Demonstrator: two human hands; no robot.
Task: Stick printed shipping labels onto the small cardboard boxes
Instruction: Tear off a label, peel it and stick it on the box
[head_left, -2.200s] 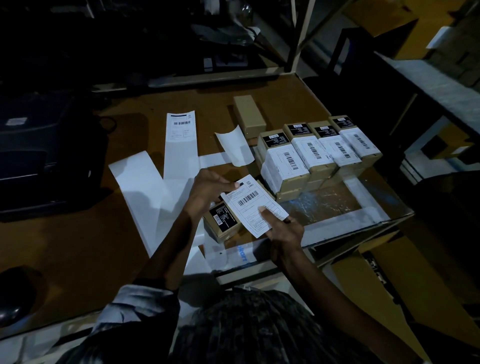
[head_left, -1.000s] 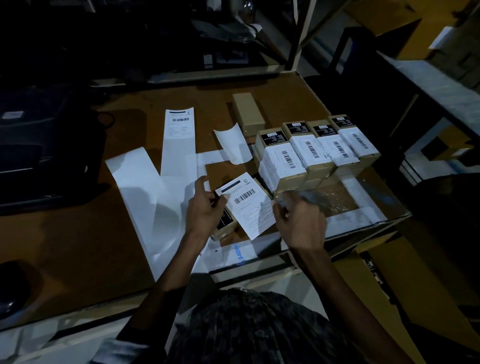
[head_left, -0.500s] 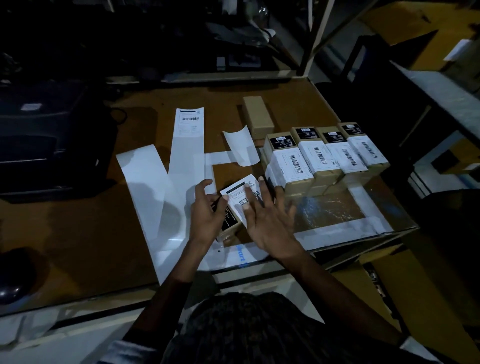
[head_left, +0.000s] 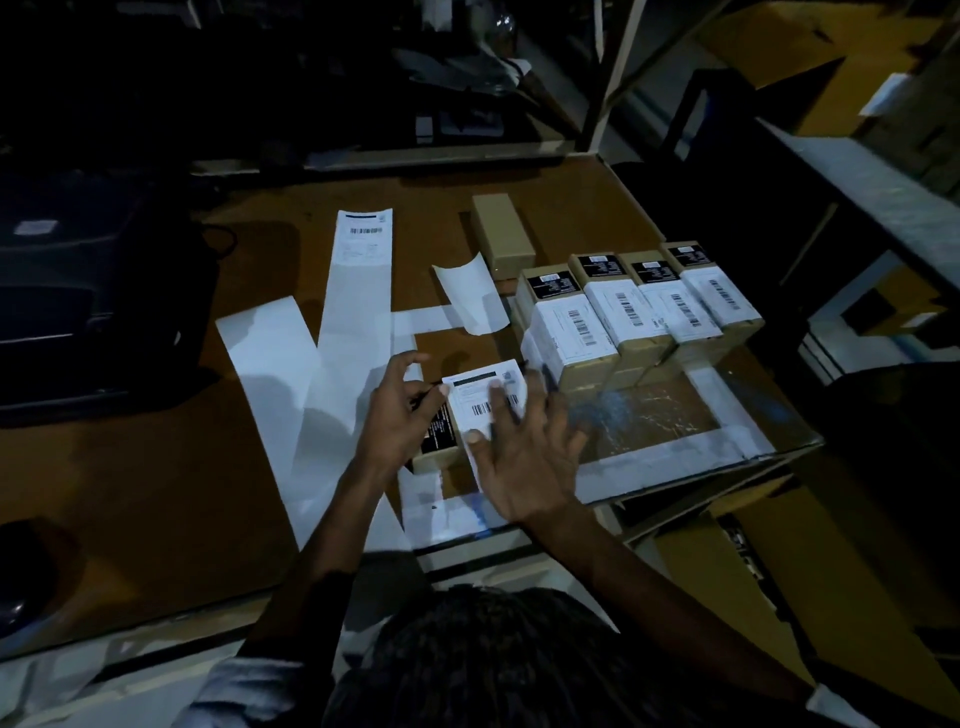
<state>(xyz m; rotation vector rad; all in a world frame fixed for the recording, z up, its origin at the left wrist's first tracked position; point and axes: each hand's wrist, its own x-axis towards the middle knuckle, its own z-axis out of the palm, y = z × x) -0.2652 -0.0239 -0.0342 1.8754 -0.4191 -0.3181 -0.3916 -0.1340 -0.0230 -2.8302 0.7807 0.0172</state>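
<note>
Pressing flat with fingers spread, the right hand (head_left: 524, 457) smooths a label (head_left: 480, 397) onto the box (head_left: 439, 441) at the desk's (head_left: 156, 467) near edge, so the glue takes. The left hand (head_left: 402, 415), loosely curled and open, steadies the box against sliding. 4 labelled boxes (head_left: 639, 306) sit in a row just beyond, clear of the work; 1 bare box (head_left: 503, 231) waits behind.

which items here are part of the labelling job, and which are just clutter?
In the job:
- box being labelled, steadied by left hand
- label, pressed flat by right hand
- four labelled boxes
- plain box, no label visible
- strip with a printed label

Lying about:
- blank backing strips
- curled backing piece
- dark machine at the table's left
</note>
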